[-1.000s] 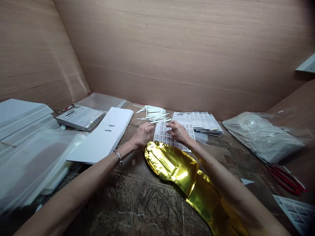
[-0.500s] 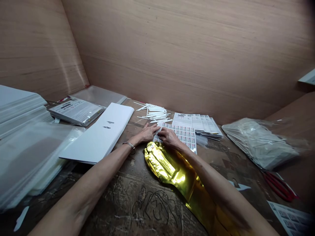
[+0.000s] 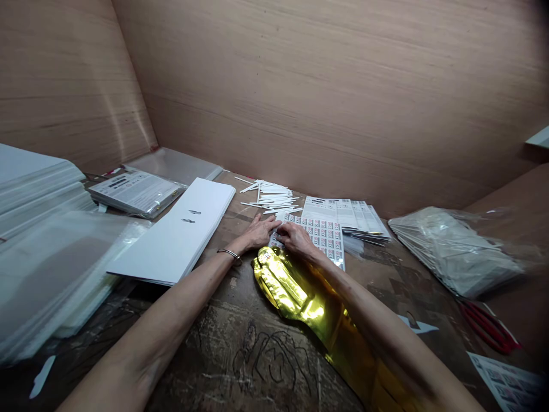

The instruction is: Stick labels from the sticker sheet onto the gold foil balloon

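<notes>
A sheet of small printed stickers [image 3: 329, 243] lies on the table ahead of me. My left hand [image 3: 258, 232], with a bracelet on its wrist, rests with fingers stretched out at the sheet's left edge. Beside it, my right hand [image 3: 297, 239] has its fingers pinched together over the left part of the sheet. What is between those fingertips is hidden. Under my right wrist and forearm lies a flat, shiny gold foil balloon [image 3: 295, 289], its rounded end close to both hands.
White sticks [image 3: 277, 197] lie heaped behind the hands. Printed cards [image 3: 354, 214] are fanned at the back right. Leftward are a white card stack [image 3: 184, 234] and clear plastic sleeves [image 3: 55, 257]. A plastic-wrapped bundle [image 3: 454, 249] and red-handled scissors [image 3: 489, 329] lie to the right.
The whole view has shifted slightly. Both hands stay at the left part of the sticker sheet, with hardly any movement of the fingers.
</notes>
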The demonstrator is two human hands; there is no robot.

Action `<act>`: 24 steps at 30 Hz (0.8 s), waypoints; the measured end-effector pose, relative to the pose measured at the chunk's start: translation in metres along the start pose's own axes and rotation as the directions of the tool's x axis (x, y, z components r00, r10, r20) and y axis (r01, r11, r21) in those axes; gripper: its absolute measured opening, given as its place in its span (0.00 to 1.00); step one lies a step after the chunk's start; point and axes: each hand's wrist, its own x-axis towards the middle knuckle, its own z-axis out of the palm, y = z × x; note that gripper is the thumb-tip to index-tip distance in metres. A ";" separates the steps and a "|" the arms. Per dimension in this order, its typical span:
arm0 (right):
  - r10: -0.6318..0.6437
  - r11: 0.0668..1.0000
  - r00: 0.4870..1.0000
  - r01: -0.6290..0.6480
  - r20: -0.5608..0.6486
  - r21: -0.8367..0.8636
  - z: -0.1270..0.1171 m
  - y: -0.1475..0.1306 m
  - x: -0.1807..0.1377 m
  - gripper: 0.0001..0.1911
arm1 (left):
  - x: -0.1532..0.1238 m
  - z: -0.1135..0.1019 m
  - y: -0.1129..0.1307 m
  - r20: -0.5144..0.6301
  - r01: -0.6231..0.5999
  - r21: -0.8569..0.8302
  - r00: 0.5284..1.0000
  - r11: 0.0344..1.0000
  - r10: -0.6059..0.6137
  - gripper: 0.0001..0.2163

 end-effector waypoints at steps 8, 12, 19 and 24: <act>0.135 0.988 0.983 -0.125 0.122 -0.088 -0.003 -0.005 0.015 0.08 | -0.001 -0.001 0.001 0.001 -0.013 -0.018 1.000 1.000 0.013 0.18; -0.059 0.986 0.997 0.068 0.058 -0.154 0.002 -0.004 0.014 0.10 | -0.001 0.000 -0.001 -0.006 -0.030 -0.030 1.000 0.999 0.030 0.20; -0.276 0.961 0.956 0.271 -0.101 -0.063 -0.002 -0.009 -0.008 0.11 | -0.001 -0.001 0.001 -0.010 -0.043 -0.028 0.999 0.999 0.042 0.19; 0.030 0.900 0.990 0.034 -0.138 0.434 -0.033 -0.033 -0.040 0.06 | -0.002 -0.006 0.006 0.020 -0.003 -0.067 1.000 0.998 0.004 0.19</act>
